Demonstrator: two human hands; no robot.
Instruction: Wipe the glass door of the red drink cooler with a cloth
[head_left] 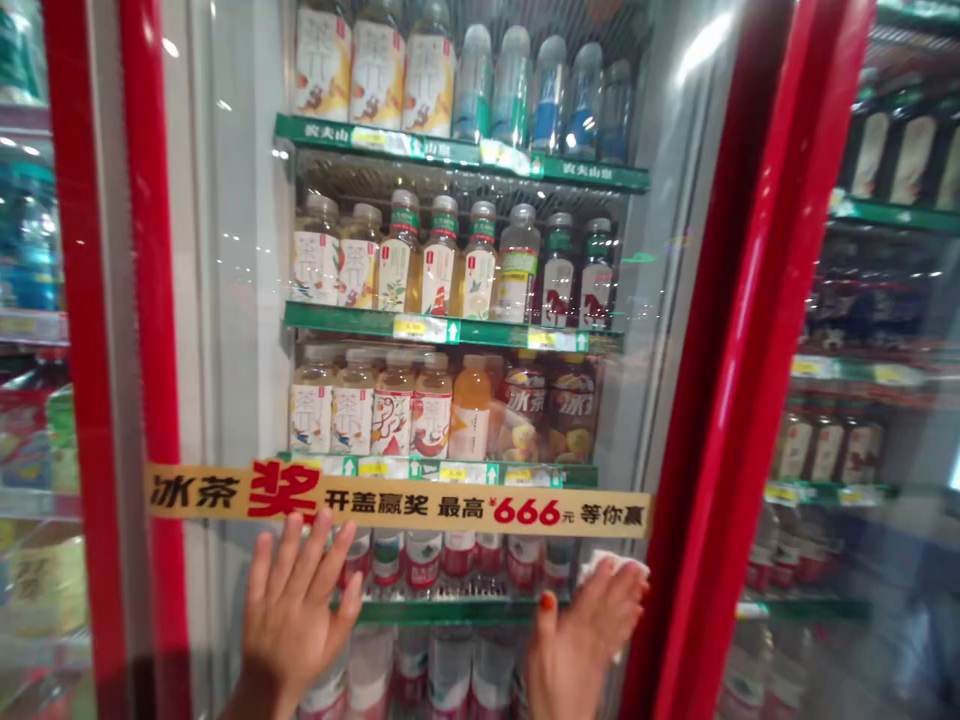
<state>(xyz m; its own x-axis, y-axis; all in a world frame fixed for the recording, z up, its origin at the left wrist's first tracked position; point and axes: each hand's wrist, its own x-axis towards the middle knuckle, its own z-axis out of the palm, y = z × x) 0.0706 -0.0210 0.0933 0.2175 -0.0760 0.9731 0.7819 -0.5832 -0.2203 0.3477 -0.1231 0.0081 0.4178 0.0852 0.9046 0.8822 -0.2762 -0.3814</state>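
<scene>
My left hand (296,605) is spread flat on the glass door (247,400) of a drinks cooler, its fingertips just at the lower edge of a yellow promotional strip (450,505). Nothing is held in that hand. Lower right on the same door, my right hand (574,630) presses a crumpled white cloth (611,560) to the glass. The cloth shows past the fingertips and beside the palm; most of it is covered by the hand. Whether it is fabric or paper, I cannot tell.
Behind the glass, several green-edged shelves (450,320) carry rows of bottled drinks (439,255). Red frames bound the door, one on the left (154,300) and one on the right (739,400). More bottles (825,445) stand in the neighbouring cooler at right.
</scene>
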